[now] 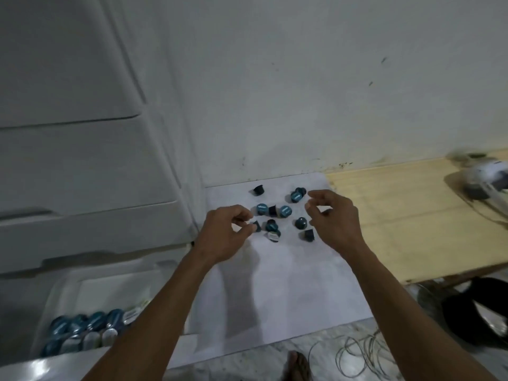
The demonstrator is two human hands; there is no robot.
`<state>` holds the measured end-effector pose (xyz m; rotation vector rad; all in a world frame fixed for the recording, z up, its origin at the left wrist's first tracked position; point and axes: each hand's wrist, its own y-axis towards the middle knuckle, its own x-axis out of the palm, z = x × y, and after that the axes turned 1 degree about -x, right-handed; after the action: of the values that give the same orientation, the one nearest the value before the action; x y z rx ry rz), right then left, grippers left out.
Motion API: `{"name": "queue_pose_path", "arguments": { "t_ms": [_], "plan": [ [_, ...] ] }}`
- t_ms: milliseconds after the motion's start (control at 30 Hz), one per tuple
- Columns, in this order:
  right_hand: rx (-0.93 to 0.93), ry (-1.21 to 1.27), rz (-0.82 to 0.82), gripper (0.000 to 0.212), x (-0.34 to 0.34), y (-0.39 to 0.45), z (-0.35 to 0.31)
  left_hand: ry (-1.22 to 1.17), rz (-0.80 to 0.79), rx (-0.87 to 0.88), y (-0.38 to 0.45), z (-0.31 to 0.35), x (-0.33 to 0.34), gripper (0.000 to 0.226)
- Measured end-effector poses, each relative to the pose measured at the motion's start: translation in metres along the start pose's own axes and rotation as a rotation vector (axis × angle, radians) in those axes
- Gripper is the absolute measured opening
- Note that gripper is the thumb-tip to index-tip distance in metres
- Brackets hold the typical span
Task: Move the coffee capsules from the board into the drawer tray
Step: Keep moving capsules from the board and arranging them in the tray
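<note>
Blue capsules (275, 215) — lid print illegible

Bare hands (277, 232), no sleeves, no rings/watch, sandal (298, 365) on foot

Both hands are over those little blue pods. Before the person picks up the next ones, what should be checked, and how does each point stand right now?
1. Capsules left on the white board: ok, roughly ten lie scattered, such as the lone capsule at the far edge.
2. Left hand on a pod: ok, its fingertips pinch a dark capsule.
3. Right hand on a pod: cannot tell, its fingers are curled and something dark shows beneath them.
4. Drawer tray open and reachable: ok, it stands open at the lower left.
5. Room in the tray: ok, stored capsules fill the near end, and the far end is bare.
</note>
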<state>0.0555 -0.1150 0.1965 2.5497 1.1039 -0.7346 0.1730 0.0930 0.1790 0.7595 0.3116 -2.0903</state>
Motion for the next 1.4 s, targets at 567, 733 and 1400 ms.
{"name": "queue_pose_path", "arguments": {
  "t_ms": [567,733,1400],
  "plan": [
    [0.355,-0.214,-0.223,0.056,0.052,0.064,0.172,0.083,0.137,-0.672,0.056,-0.051,0.189,0.057],
    [0.263,-0.264,-0.212,0.037,0.069,0.061,0.182,0.182,0.231,-0.671,0.062,-0.057,0.208,0.048],
    [-0.229,-0.159,-0.169,0.028,0.071,0.039,0.225,0.189,0.213,-0.198,0.033,-0.081,0.221,0.036]
  ]
}}
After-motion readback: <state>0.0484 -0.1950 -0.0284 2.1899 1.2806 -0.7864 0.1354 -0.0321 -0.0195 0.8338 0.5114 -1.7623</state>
